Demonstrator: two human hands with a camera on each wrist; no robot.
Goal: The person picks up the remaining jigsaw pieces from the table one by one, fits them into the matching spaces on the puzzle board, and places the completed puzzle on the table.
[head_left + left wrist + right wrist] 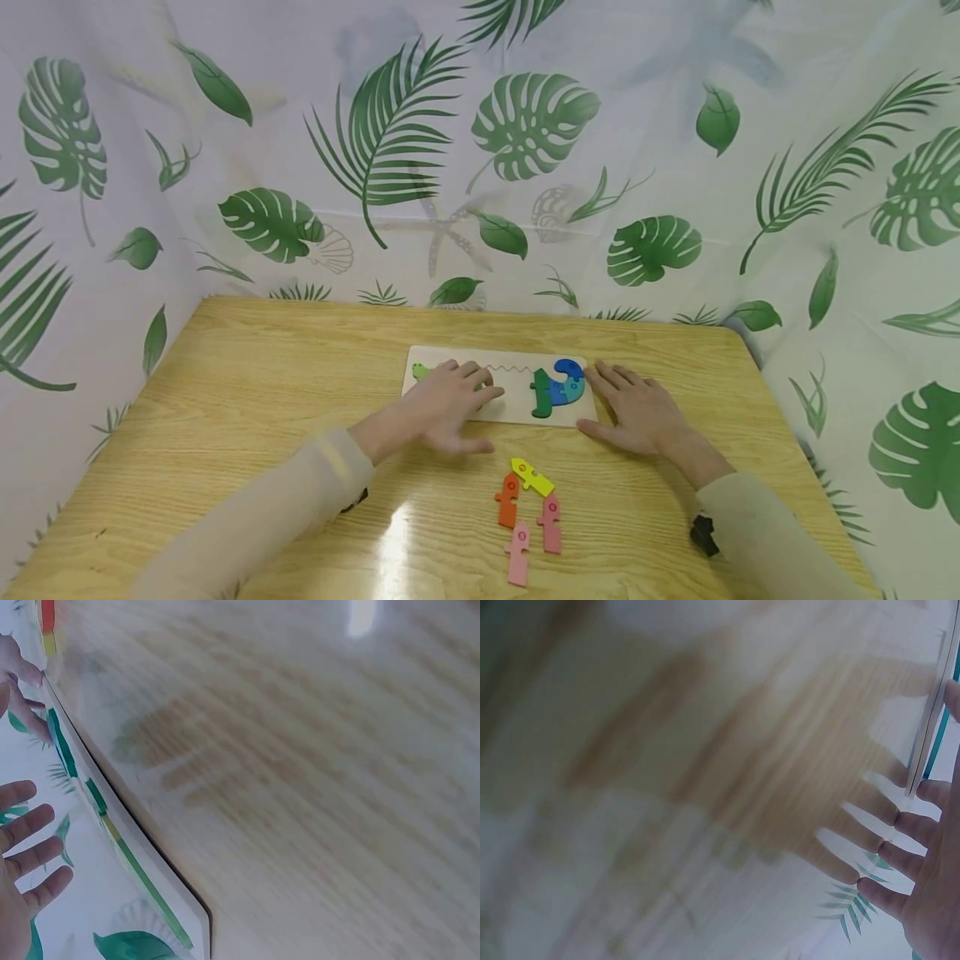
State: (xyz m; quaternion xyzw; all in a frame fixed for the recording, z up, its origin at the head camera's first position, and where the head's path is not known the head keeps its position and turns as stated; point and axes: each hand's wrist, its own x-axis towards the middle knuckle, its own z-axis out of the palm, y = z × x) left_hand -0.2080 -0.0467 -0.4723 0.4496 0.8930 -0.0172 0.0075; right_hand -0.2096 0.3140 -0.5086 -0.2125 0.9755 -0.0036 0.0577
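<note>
A pale wooden puzzle board (512, 410) lies on the table between the hands. At its right end sit a dark green piece (542, 398) and several blue pieces (572, 388); a light green piece (419, 370) shows at its left end. My left hand (450, 407) is over the board's left part with fingers loosely spread, hiding what lies beneath; nothing is in its grasp. My right hand (641, 410) lies at the board's right edge, fingers extended and palm down. In the right wrist view, the right hand's fingers (904, 860) look straight, with the foremost at the board's edge.
Nearer than the board lie loose puzzle pieces: a yellow one (533, 477), an orange one (508, 502), a darker pink one (551, 525) and a light pink one (518, 555). A leaf-patterned curtain (540, 275) borders the wooden table (300, 350) at the back and sides.
</note>
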